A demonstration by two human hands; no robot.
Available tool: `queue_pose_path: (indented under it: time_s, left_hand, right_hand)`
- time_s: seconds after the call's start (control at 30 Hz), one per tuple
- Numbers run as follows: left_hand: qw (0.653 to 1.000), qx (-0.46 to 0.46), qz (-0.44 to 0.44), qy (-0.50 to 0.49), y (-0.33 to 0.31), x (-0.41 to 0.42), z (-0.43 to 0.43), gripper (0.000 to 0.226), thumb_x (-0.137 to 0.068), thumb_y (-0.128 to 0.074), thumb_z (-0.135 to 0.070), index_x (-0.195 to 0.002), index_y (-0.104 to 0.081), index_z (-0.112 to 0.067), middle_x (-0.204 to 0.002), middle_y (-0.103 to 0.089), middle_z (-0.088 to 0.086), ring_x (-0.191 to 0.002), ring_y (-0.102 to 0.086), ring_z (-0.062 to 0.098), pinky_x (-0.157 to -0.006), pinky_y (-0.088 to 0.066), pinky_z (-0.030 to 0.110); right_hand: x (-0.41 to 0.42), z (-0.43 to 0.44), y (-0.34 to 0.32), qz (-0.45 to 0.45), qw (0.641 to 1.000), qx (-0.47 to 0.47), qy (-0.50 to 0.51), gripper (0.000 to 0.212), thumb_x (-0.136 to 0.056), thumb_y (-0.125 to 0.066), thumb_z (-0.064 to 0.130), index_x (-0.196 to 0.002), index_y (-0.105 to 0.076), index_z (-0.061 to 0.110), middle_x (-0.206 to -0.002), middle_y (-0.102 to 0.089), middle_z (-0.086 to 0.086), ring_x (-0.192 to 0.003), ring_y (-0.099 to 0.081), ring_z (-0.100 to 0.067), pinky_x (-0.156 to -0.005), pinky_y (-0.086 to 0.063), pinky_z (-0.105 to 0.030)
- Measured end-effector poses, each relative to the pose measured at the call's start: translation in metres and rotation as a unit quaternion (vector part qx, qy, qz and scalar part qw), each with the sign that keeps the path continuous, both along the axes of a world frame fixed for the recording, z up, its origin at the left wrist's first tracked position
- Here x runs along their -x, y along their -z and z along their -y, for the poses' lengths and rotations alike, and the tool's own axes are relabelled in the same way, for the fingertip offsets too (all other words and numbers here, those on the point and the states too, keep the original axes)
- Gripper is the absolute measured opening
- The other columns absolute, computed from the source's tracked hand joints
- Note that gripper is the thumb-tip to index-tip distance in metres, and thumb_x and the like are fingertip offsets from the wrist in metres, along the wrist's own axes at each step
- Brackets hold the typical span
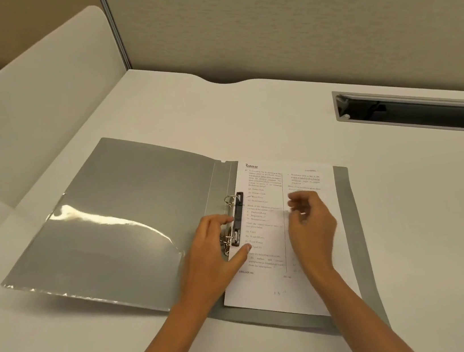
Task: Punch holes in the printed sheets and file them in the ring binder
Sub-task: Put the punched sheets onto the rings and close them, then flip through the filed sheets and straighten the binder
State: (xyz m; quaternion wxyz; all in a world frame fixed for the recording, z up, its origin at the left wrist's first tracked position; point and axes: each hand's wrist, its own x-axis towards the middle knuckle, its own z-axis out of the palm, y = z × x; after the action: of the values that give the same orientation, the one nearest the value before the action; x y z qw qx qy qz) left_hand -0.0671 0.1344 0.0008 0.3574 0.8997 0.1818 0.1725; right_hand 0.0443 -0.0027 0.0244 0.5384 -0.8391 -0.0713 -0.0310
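Head camera looks down, close over desk.

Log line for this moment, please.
binder open flat on desk | printed sheet on right cover | left hand at ring mechanism | right hand above sheet, empty

Two bare forearms rise from the lower edge of the view, each slim and ending in a hand. No sleeve, cuff, watch, bracelet or ring shows anywhere from the forearms to the fingertips. The left hand has short, plain nails, seen on its thumb. The right hand is blurred at the fingers, so its nails cannot be made out.
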Motion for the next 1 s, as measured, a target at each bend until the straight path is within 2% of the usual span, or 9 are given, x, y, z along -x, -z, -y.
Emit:
queue_pose_path:
  time_s: [0.1, 0.2, 0.3, 0.37, 0.43, 0.53, 0.67, 0.83, 1.0]
  left_hand:
    - [1.000, 0.027, 0.002, -0.009, 0.002, -0.004, 0.009, 0.059, -0.079, -0.070, -0.046, -0.129, -0.044, -0.027, -0.126, -0.045, -0.015, -0.107, -0.048, 0.002, -0.077, -0.036, 0.002]
    - [1.000, 0.018, 0.012, -0.013, 0.004, -0.004, 0.020, 0.054, -0.082, -0.066, -0.047, -0.128, -0.045, -0.028, -0.124, -0.042, -0.019, -0.108, -0.044, -0.001, -0.082, -0.032, 0.003]
    - [0.999, 0.025, 0.024, -0.035, 0.008, -0.004, 0.028, 0.038, -0.088, -0.060, -0.042, -0.121, -0.049, -0.028, -0.120, -0.040, -0.020, -0.103, -0.041, -0.004, -0.081, -0.031, 0.003]
    - [0.997, 0.043, 0.035, -0.051, 0.011, -0.006, 0.030, 0.027, -0.091, -0.053, -0.036, -0.116, -0.050, -0.028, -0.119, -0.041, -0.019, -0.104, -0.041, -0.002, -0.082, -0.030, 0.005]
    - [0.996, 0.065, 0.031, -0.051, 0.015, -0.009, 0.031, 0.023, -0.093, -0.054, -0.029, -0.115, -0.048, -0.032, -0.121, -0.038, -0.019, -0.109, -0.039, 0.003, -0.088, -0.030, 0.010]
    - [0.995, 0.083, 0.025, -0.046, 0.017, -0.011, 0.033, 0.024, -0.094, -0.051, -0.028, -0.115, -0.041, -0.036, -0.124, -0.035, -0.018, -0.111, -0.037, 0.005, -0.095, -0.031, 0.023]
    - [0.995, 0.085, 0.024, -0.047, 0.016, -0.013, 0.030, 0.024, -0.095, -0.051, -0.026, -0.115, -0.041, -0.037, -0.121, -0.037, -0.020, -0.106, -0.037, -0.006, -0.092, -0.032, 0.024]
    - [0.996, 0.079, 0.011, -0.049, 0.016, -0.014, 0.029, 0.020, -0.095, -0.052, -0.026, -0.115, -0.050, -0.031, -0.121, -0.036, -0.020, -0.105, -0.037, 0.002, -0.092, -0.032, 0.024]
    - [0.991, 0.116, 0.026, -0.062, 0.010, -0.015, 0.031, 0.017, -0.095, -0.051, -0.029, -0.106, -0.045, -0.041, -0.119, -0.041, -0.017, -0.107, -0.043, 0.008, -0.098, -0.043, 0.037]
  right_hand:
    - [0.012, 0.022, -0.006, 0.006, 0.996, 0.056, 0.073, 0.029, -0.084, -0.061, -0.001, -0.107, -0.060, 0.016, -0.110, -0.060, 0.000, -0.101, -0.056, -0.017, -0.087, -0.050, -0.030]
    - [0.017, 0.043, -0.007, -0.012, 0.990, 0.078, 0.115, 0.033, -0.083, -0.062, -0.003, -0.109, -0.060, 0.018, -0.116, -0.054, -0.005, -0.104, -0.056, -0.021, -0.080, -0.044, -0.026]
    - [0.017, 0.059, -0.008, -0.057, 0.983, 0.127, 0.118, 0.035, -0.084, -0.063, -0.001, -0.115, -0.058, 0.015, -0.120, -0.051, -0.010, -0.107, -0.054, -0.028, -0.084, -0.043, -0.029]
    - [0.016, 0.067, -0.008, -0.114, 0.965, 0.216, 0.096, 0.039, -0.085, -0.065, 0.009, -0.122, -0.052, 0.011, -0.126, -0.047, -0.014, -0.114, -0.047, -0.033, -0.090, -0.039, -0.035]
    - [0.014, 0.072, -0.011, -0.168, 0.941, 0.284, 0.074, 0.045, -0.086, -0.067, 0.019, -0.123, -0.045, 0.006, -0.129, -0.042, -0.018, -0.115, -0.042, -0.038, -0.086, -0.035, -0.034]
    - [0.011, 0.075, -0.019, -0.208, 0.936, 0.275, 0.075, 0.049, -0.086, -0.067, 0.025, -0.123, -0.042, 0.004, -0.127, -0.040, -0.020, -0.105, -0.051, -0.042, -0.084, -0.041, -0.036]
    - [0.002, 0.086, -0.023, -0.242, 0.939, 0.234, 0.074, 0.049, -0.085, -0.069, 0.028, -0.123, -0.049, 0.005, -0.123, -0.055, -0.017, -0.109, -0.055, -0.034, -0.086, -0.043, -0.036]
    - [0.000, 0.096, -0.026, -0.232, 0.953, 0.165, 0.100, 0.020, -0.080, -0.075, 0.026, -0.095, -0.069, 0.012, -0.098, -0.071, -0.008, -0.087, -0.066, -0.030, -0.081, -0.052, -0.037]
    - [-0.002, 0.096, -0.031, -0.223, 0.959, 0.137, 0.106, 0.017, -0.076, -0.080, 0.026, -0.084, -0.073, 0.014, -0.087, -0.073, -0.006, -0.078, -0.068, -0.028, -0.082, -0.055, -0.041]
